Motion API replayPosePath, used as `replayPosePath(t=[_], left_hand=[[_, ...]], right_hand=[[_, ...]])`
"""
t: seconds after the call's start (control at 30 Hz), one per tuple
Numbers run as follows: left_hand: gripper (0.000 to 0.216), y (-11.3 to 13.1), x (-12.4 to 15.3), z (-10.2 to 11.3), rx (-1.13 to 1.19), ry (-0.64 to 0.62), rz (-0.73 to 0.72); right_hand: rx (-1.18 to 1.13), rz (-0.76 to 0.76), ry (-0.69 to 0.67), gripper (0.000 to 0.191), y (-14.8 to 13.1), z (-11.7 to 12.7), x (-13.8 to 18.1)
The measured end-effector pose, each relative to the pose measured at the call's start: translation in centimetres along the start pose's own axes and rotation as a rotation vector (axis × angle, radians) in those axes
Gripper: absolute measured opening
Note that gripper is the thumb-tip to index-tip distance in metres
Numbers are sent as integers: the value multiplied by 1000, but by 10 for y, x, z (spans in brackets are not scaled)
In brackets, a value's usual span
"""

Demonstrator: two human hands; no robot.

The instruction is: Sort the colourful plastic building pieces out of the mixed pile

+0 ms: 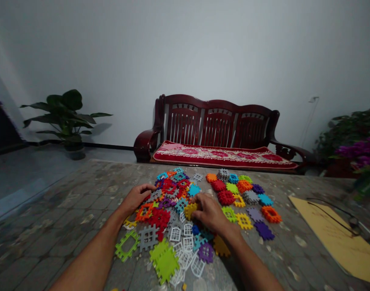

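Observation:
A heap of coloured plastic interlocking tiles [169,210] lies on a stone-patterned table [66,210]. My left hand [137,197] rests at the heap's left edge, fingers curled down onto the tiles near a grey piece. My right hand [209,213] is closed round a yellow tile [190,210] in the middle of the heap. To the right, separate tiles [244,198] lie spread in rows: red, orange, green, grey, purple, yellow. White window-shaped pieces [185,242] and a large lime green tile [164,258] lie close to me.
A yellow paper envelope [336,238] with a dark cord lies at the table's right. Behind the table stands a dark red wooden bench [215,129] with a red cushion. A potted plant [65,117] stands back left, purple flowers [360,149] at the right.

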State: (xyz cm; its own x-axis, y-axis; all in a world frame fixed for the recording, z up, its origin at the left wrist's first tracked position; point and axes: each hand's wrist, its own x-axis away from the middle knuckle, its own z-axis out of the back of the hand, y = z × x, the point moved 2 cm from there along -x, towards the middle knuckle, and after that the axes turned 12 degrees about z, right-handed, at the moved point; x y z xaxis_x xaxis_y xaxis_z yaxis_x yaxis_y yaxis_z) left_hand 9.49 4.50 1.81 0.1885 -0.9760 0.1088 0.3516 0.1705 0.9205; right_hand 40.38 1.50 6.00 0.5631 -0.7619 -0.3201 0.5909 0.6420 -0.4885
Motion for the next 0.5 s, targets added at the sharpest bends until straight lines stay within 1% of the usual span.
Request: replayPosePath(t=[0.1, 0.27, 0.37, 0.43, 0.5], left_hand=[[27, 0, 0, 1, -5, 5, -23], [27, -2, -1, 0, 8, -7, -19], [27, -1, -1, -1, 22, -10, -19], [26, 1, 1, -1, 14, -1, -24], [27, 3, 2, -2, 6, 1, -16]], right_hand=[[-132, -9, 67, 22, -1, -3, -2], [-386, -88, 249, 11, -3, -13, -5], [-560, -128, 333, 15, -6, -26, -7], [-655, -132, 342, 21, -9, -34, -8], [-652, -97, 329, 24, -9, -36, -9]])
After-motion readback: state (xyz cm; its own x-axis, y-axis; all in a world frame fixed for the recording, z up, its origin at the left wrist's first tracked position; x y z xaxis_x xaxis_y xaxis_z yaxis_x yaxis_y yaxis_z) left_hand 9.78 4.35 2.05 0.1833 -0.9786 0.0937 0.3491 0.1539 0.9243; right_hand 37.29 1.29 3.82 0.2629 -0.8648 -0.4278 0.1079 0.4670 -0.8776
